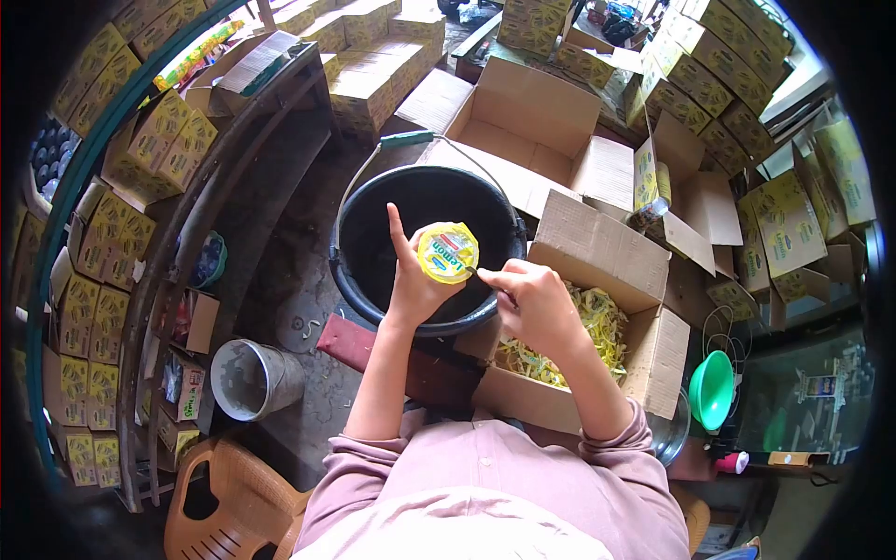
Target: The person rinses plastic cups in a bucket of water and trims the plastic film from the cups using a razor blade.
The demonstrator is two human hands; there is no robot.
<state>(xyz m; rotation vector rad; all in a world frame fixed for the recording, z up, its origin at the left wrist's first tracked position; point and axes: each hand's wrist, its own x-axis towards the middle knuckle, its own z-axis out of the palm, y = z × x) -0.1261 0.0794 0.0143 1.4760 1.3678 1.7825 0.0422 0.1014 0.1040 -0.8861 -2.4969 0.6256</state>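
My left hand (415, 280) holds a small round yellow cup with a "Lemon" label (448, 252) over a black bucket (359, 238), index finger pointing up. My right hand (532, 299) is closed, its fingertips pinching a thin dark tool or the lid's edge at the cup's right side; which one I cannot tell. Under my right forearm, an open cardboard box (597, 247) holds a heap of yellow peeled wrappers (597, 322).
An empty open carton (527, 112) stands behind the bucket. Stacks of yellow printed cartons (103, 243) line the left and the back right. A grey metal can (247, 378) sits on the floor at left, a green funnel (711, 387) at right, an orange plastic chair (229, 504) below.
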